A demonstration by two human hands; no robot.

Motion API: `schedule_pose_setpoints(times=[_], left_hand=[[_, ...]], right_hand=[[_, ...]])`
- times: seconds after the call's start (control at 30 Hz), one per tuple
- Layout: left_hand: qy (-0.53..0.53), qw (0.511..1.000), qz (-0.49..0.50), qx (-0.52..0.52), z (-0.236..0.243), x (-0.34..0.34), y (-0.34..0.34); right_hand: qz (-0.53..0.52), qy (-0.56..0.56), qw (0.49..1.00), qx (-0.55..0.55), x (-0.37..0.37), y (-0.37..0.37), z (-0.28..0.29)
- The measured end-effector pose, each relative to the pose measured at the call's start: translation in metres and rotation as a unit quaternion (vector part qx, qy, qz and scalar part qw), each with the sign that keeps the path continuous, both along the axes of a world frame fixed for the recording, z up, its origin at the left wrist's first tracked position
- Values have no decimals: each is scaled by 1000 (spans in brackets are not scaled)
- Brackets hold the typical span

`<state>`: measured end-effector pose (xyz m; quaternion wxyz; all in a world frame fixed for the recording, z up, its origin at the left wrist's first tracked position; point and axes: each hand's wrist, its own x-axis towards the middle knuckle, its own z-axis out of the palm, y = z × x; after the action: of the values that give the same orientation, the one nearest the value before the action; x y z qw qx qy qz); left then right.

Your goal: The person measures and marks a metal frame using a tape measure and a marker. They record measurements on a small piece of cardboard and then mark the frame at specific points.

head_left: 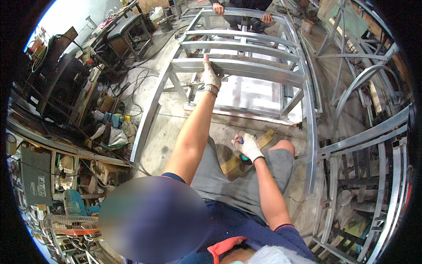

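A silver metal frame (246,68) with several crossbars stretches out before me, its two long side rails running toward my lap. My left hand (211,80), in a knit glove, grips the nearest crossbar, one digit pointing up over it and the others curled behind. Over my lap, my gloved right hand (249,146) is closed, fingers bent. Some small blue and teal part shows by that palm; its kind cannot be made out. At the far end, a co-worker's hand (218,9) and other hand (267,18) rest on the frame.
Beneath the frame lies a pale sheet (250,94). A wooden plank (229,165) sits between my legs. Cables (132,83) and a cluttered workbench (125,28) line the left, with a fan (72,224) lower down. Metal racks (373,132) crowd the right.
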<state>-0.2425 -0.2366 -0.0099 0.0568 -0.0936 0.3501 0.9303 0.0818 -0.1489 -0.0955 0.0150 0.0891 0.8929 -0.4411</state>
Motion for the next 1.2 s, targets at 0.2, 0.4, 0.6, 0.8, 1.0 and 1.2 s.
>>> schedule_pose_setpoints(times=[0.2,0.4,0.6,0.8,1.0,1.2], left_hand=[[-9,1000,23,14,-3,-2,5],[-4,998,9,59,-5,-10,5],[1,998,36,45,-6,-9,7],[-4,999,24,39,-6,-8,4],[7,999,25,25,-8,-7,4],[48,995,21,83,-7,-7,3]], right_hand=[[-5,3,1000,-6,1,-1,5],[-9,-49,999,13,0,1,16],[-9,-13,1000,20,4,1,17],[-10,-6,1000,15,2,1,12],[-13,-9,1000,8,3,0,13],[-6,1,1000,17,5,2,13]])
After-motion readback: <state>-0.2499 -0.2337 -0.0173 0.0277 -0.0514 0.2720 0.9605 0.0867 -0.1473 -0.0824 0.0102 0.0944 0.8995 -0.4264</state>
